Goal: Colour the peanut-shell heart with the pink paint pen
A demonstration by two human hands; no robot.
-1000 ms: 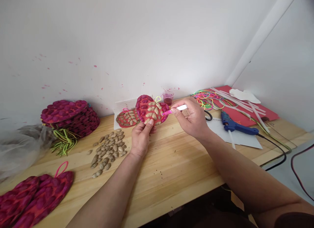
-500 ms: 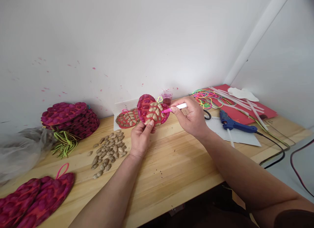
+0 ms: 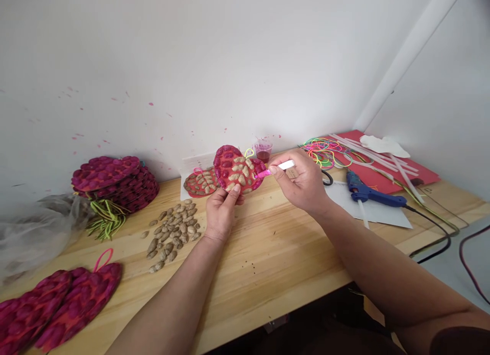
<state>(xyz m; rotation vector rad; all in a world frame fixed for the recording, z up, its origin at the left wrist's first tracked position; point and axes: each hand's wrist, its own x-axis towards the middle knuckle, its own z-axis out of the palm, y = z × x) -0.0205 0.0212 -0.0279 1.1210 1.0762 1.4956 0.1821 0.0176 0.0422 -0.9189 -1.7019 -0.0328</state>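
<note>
Closed on the lower edge of a round red piece with peanuts on it (image 3: 238, 167), my left hand (image 3: 222, 212) holds it up above the table. Peanuts around its rim are magenta, while those in the middle are still tan; a yellow loop sticks out at its top. My right hand (image 3: 300, 184) pinches a paintbrush with a white handle (image 3: 287, 165), its pink tip at the right side of the piece. Behind stands a clear cup of dark red liquid (image 3: 263, 152). A second piece with tan peanuts and a pink loop (image 3: 201, 182) lies on white paper.
Loose peanuts (image 3: 176, 230) are scattered left of my left hand. Magenta peanut pieces form a stack (image 3: 115, 184) at the back left, with more (image 3: 80, 304) at the front left. A blue glue gun (image 3: 373, 194), coloured cords (image 3: 325, 152) and red sheets (image 3: 417, 169) lie right.
The view has shifted slightly, so the table things sit a little further right. The brush tip stays at the piece's right side, and both hands keep their holds.
</note>
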